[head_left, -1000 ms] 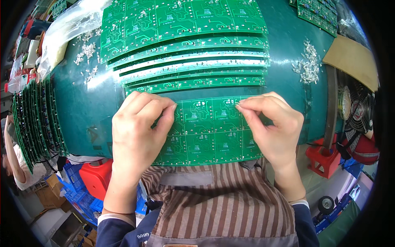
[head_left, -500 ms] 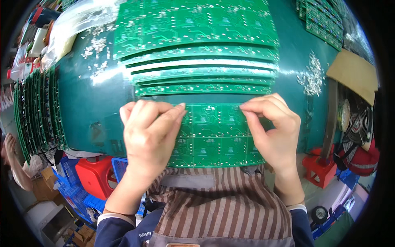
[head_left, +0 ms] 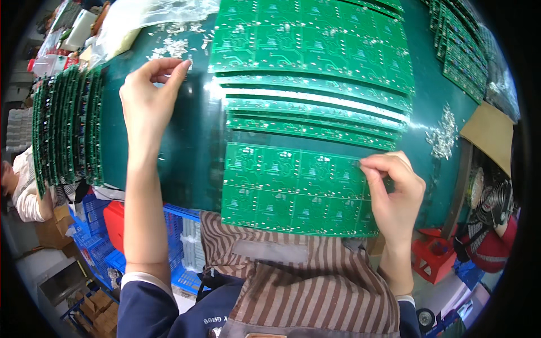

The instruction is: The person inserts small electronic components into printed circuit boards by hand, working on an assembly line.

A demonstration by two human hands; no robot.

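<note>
Green board (head_left: 298,194) is flat on the desk (head_left: 189,169), long side running left-right. Right hand (head_left: 398,186) is way nearer, narrow pinch at its right end. Left hand (head_left: 145,100) is off past its far left corner, fingertips close together. Can't tell if either's gripping anything.

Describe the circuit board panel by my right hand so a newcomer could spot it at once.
On the teal tabletop, find the overlapping green circuit board panels in the middle. Just nearer the wearer, by the striped apron, lies a single green circuit board panel. Unlike those, it lies alone, set off by a strip of tabletop, the right hand at its right end.
</note>
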